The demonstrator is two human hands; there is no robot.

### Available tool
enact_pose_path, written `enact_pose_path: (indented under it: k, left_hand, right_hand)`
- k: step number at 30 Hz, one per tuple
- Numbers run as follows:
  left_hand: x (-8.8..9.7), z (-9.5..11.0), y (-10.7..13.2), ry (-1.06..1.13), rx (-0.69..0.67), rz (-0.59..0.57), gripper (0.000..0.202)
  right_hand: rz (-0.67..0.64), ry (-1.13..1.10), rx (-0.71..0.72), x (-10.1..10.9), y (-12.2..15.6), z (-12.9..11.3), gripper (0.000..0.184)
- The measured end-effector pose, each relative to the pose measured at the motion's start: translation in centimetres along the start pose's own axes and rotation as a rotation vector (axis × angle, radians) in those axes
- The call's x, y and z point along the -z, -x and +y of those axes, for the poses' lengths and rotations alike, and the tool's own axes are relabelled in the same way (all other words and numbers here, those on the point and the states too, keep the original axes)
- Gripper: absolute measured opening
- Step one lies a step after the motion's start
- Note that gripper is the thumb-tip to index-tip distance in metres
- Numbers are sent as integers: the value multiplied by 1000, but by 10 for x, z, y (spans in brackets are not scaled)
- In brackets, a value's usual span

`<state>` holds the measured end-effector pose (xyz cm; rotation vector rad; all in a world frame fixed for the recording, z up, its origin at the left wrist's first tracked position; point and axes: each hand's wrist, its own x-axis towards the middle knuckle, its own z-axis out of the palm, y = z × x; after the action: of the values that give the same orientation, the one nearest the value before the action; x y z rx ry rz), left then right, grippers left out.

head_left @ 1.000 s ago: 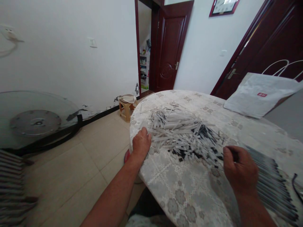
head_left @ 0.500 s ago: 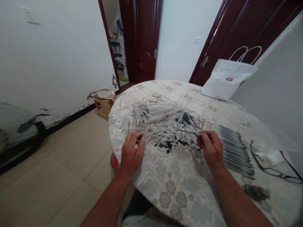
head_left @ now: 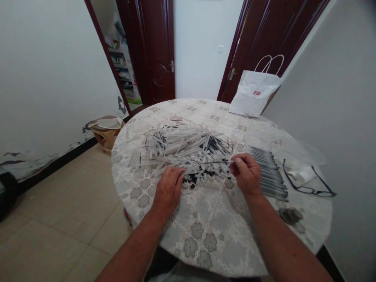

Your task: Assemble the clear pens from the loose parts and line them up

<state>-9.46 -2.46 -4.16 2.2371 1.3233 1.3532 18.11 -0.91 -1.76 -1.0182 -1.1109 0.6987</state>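
Between the thumb and fingers of my right hand (head_left: 246,174) is a thin dark pen refill (head_left: 216,162), which points left across the pile. My left hand (head_left: 168,190) rests at the near edge of the pile with its fingers curled together; what they pinch, if anything, is hidden. The loose pile holds many whitish translucent tubes (head_left: 182,143), dark thin sticks (head_left: 212,143) and small black caps (head_left: 192,186). To the right of my right hand, dark-tipped pens (head_left: 268,172) lie side by side in a row.
A patterned cloth covers the round table (head_left: 202,235). Black-framed glasses (head_left: 307,190) lie at the right beside crumpled white paper (head_left: 302,174). A small dark object (head_left: 290,215) sits nearer me. At the back stands a white paper bag (head_left: 254,92). A stool (head_left: 105,131) is left of the table.
The view has swung to the right. My left hand has come closer to the pile's near middle, its fingers now down on the pieces. My right hand still holds the refill.
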Motion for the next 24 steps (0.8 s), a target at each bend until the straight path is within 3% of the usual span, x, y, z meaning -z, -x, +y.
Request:
enact_pose_path:
  k: [16,24]
  left_hand:
    - [-1,-8,2,-85,-40,-5,22]
    - [1,-10,3,-75,-32,-8,21]
  right_hand:
    - [-75,73,6,-6,5,-7,16]
    - [-29,13,-23,-4,3,-8,16]
